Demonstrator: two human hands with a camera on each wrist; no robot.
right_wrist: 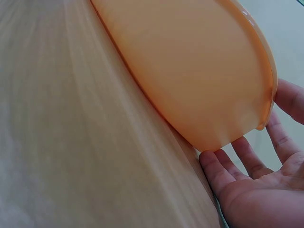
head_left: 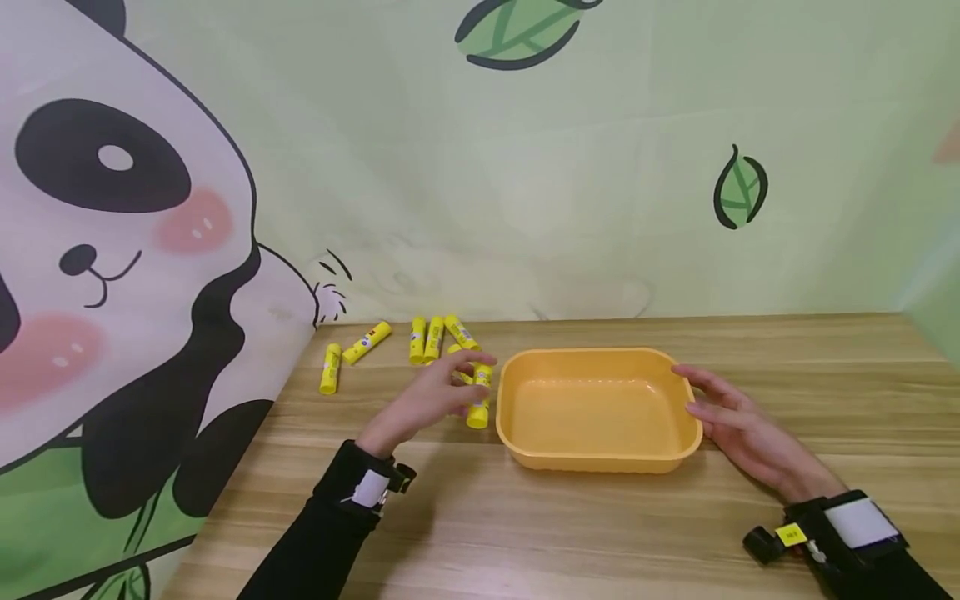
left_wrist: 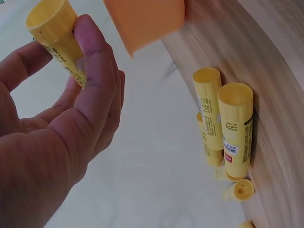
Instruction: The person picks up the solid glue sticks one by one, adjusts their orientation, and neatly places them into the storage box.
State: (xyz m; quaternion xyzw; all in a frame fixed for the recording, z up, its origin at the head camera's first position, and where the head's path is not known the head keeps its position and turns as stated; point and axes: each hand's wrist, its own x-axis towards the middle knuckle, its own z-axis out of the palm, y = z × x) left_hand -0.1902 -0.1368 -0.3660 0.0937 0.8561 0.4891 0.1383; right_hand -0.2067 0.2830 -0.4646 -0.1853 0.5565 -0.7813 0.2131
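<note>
My left hand (head_left: 431, 390) holds a yellow glue stick (head_left: 478, 410) between thumb and fingers, just left of the orange-yellow plastic basin (head_left: 600, 462). In the left wrist view the held glue stick (left_wrist: 57, 33) is tilted, its round end facing up. Behind that hand, several more yellow glue sticks (head_left: 417, 340) are grouped at the back of the table. At the basin's right end, the fingers of my right hand (head_left: 746, 429) touch the rim and outer wall. The right wrist view shows those fingertips spread along the basin's wall (right_wrist: 190, 71).
Farther left, one glue stick (head_left: 330, 368) stands beside another that lies slanted (head_left: 367, 342). The wooden table (head_left: 570, 533) meets a pale green backdrop (head_left: 600, 208) with a panda and leaves printed on it.
</note>
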